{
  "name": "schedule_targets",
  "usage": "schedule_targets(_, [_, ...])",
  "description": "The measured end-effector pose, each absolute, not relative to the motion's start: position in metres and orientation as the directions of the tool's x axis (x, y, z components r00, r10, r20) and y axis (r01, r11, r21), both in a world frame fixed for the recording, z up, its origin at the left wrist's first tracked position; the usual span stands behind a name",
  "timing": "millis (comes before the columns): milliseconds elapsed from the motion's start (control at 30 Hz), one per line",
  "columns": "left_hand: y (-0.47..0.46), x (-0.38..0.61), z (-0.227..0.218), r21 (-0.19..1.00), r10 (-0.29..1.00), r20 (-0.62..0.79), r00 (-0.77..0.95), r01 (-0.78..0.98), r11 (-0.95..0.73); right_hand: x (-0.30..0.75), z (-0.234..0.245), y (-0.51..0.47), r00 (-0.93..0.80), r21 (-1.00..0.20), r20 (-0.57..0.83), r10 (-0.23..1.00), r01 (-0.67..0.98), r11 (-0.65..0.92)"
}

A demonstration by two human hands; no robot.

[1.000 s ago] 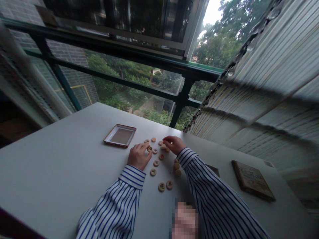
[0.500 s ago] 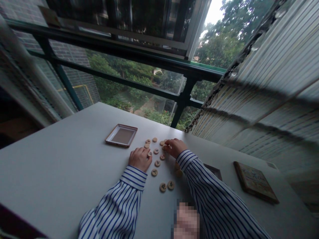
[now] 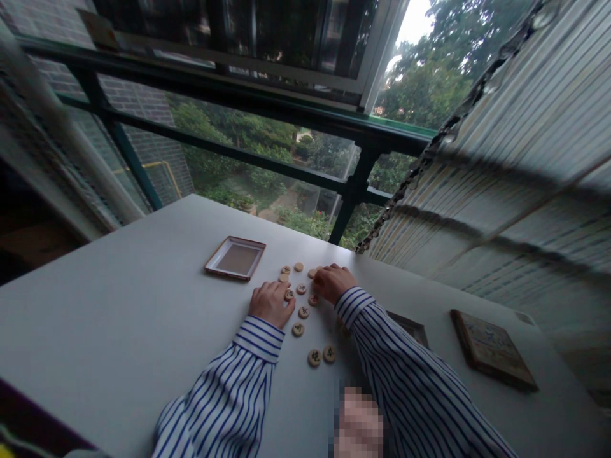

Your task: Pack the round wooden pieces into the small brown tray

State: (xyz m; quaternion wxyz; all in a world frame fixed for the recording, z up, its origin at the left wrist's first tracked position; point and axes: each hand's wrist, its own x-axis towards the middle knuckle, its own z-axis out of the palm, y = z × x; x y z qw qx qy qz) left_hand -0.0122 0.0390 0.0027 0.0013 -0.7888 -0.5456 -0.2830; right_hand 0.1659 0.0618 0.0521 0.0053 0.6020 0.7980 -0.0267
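Observation:
Several round wooden game discs (image 3: 299,329) with dark characters lie scattered on a white table (image 3: 119,318). My left hand (image 3: 271,303) rests knuckles-up among them, fingers curled, its fingertips on a disc (image 3: 289,294). My right hand (image 3: 333,282) sits just beyond, fingers bent down over discs near the far group (image 3: 298,267). What lies under its fingers is hidden. Two discs (image 3: 321,355) lie side by side nearer to me. Both arms wear blue-and-white striped sleeves.
A shallow empty tray (image 3: 235,257) with a reddish rim lies left of the discs. A flat brown box lid (image 3: 491,348) lies at the right, and a dark box (image 3: 408,327) shows beside my right sleeve. Window bars and a blind stand behind the table.
My right hand has drawn back towards me and lowered onto the discs. My left hand has shifted slightly nearer too. The stacked discs by my right wrist are now hidden by the sleeve.

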Motion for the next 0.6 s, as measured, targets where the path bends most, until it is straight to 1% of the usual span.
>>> schedule_targets(133, [0.039, -0.011, 0.004, 0.322, 0.852, 0.472, 0.225, 0.856, -0.404, 0.167, 0.05, 0.064, -0.269, -0.108, -0.021, 0.963, 0.958, 0.266])
schedule_targets(233, [0.038, -0.009, 0.006, 0.341, 0.836, 0.503, 0.218, 0.839, -0.424, 0.169, 0.049, 0.065, -0.256, -0.207, -0.002, 0.967, 0.946, 0.25])
schedule_targets(400, [0.038, -0.004, 0.006, 0.367, 0.798, 0.562, 0.217, 0.799, -0.476, 0.175, 0.048, 0.067, -0.226, -0.465, 0.01, 0.974, 0.862, 0.205])
schedule_targets(500, [0.038, 0.0, 0.004, 0.373, 0.778, 0.588, 0.224, 0.778, -0.506, 0.178, 0.048, 0.068, -0.225, -0.633, -0.006, 0.974, 0.756, 0.17])
schedule_targets(600, [0.038, 0.005, 0.003, 0.386, 0.758, 0.61, 0.231, 0.749, -0.538, 0.18, 0.047, 0.069, -0.242, -0.766, -0.033, 0.97, 0.629, 0.131])
